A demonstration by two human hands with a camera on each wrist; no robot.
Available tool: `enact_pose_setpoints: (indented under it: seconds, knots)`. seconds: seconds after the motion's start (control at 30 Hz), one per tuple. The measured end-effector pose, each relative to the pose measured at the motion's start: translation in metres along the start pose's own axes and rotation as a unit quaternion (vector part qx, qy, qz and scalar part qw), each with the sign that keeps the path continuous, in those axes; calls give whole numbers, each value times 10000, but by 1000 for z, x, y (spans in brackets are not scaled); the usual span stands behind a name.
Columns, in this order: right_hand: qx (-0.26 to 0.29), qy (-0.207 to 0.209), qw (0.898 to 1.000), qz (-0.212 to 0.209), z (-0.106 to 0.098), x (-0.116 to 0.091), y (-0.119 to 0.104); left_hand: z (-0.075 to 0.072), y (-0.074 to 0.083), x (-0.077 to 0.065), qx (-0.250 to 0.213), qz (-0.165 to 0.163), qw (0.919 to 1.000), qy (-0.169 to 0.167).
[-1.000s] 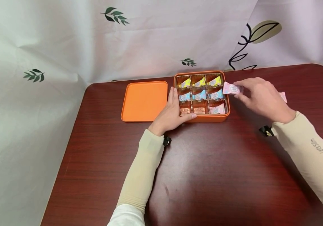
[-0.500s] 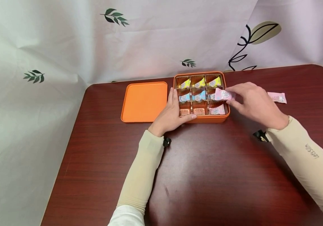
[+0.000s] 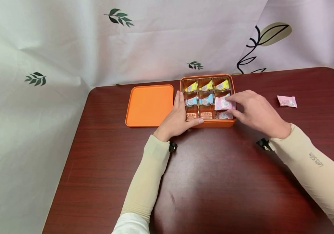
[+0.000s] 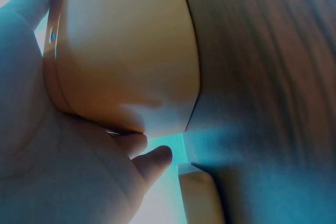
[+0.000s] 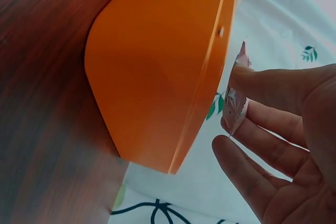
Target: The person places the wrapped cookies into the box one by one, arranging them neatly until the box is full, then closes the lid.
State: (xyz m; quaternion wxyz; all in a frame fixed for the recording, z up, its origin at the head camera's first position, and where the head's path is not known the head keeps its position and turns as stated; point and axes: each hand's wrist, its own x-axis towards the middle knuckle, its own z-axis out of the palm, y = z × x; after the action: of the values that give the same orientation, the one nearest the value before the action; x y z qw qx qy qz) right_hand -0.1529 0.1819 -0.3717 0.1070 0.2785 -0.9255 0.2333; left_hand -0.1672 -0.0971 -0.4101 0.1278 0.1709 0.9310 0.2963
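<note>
An orange box (image 3: 219,124) with a divided tray stands at the table's back. My left hand (image 3: 176,117) rests against its left side, fingers straight along the edge and thumb across the front rim. Over the tray's right column, my right hand (image 3: 255,112) pinches a pink wrapped candy (image 3: 222,103) between thumb and fingers. In the right wrist view that pink candy (image 5: 236,106) is just above the box rim. Below it, a pink candy (image 3: 225,115) sits in the front right compartment. Yellow candies (image 3: 206,85) fill the back row; blue candies (image 3: 191,101) lie in the middle row.
The orange lid (image 3: 150,105) lies flat just left of the box. Another pink candy (image 3: 287,101) is on the table to the right, beyond my right hand. A patterned white curtain (image 3: 155,42) hangs behind the table (image 3: 207,182).
My right hand has carried the pink candy left and toward me, from beyond the box's right edge to over the tray. The left hand has stayed in place.
</note>
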Motion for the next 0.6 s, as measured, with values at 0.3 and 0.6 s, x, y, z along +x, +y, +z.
enact_pose_setpoints:
  seconds: [0.3,0.6]
  knots:
    - [-6,-27,9997,-253,7,3,-8,0,-1,0,-35,-10,10000,-20]
    - [100,-104,9995,-291,13,4,-12,0,-1,1,-46,5,10000,7]
